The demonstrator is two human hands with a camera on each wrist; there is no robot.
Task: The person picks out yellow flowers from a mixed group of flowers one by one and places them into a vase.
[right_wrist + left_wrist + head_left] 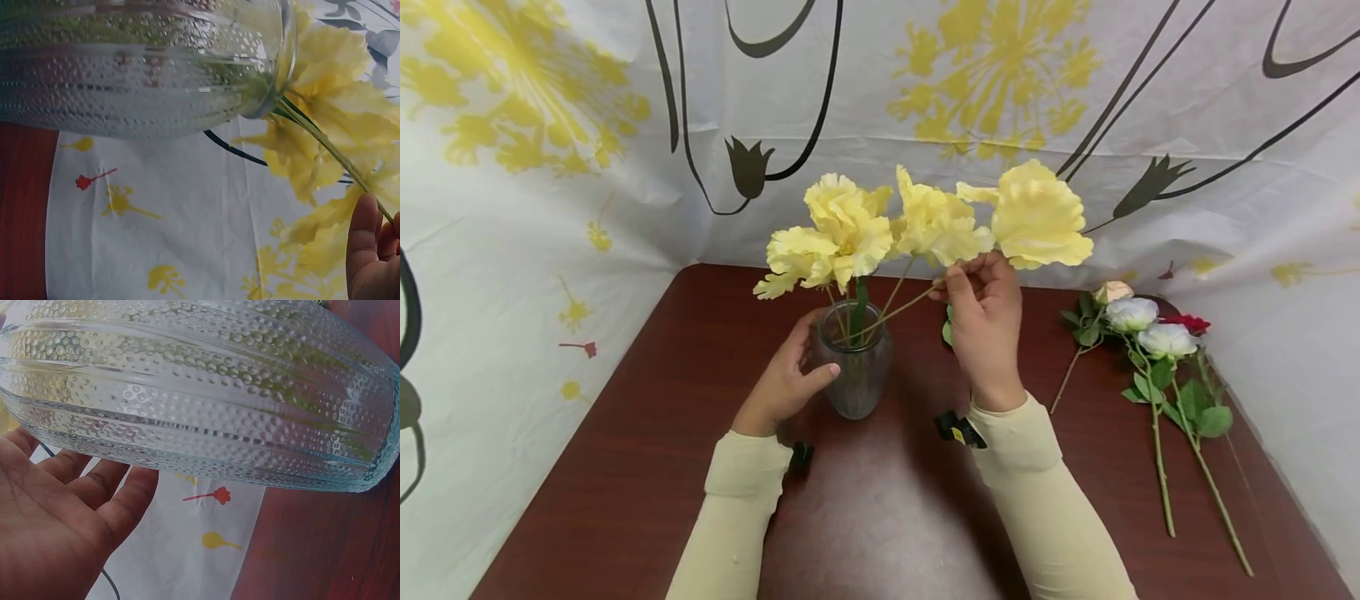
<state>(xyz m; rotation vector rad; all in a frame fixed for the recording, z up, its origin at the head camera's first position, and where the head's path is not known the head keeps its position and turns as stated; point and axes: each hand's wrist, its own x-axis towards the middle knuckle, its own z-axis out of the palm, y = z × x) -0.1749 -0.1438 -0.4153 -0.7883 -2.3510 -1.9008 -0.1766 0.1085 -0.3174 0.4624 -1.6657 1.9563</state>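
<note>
A ribbed, dimpled glass vase (856, 383) stands upright on the table, holding stems of yellow artificial flowers (835, 229). My left hand (786, 375) holds the vase from its left side, thumb across the front and fingers round the back. In the left wrist view its fingers (128, 500) lie along the textured glass (206, 406). My right hand (988, 321) pinches the stem (904, 308) of one yellow flower just under its bloom (1037, 217). That stem slants to the right, its lower end inside the vase mouth, as the right wrist view also shows.
On the right of the dark red-brown table (647, 433) lie white roses (1167, 340) with long stems, a peach rose (1112, 292) and a red rose (1187, 323). A green leaf (947, 329) shows beside my right hand. Patterned white cloth (865, 108) hangs behind and at both sides.
</note>
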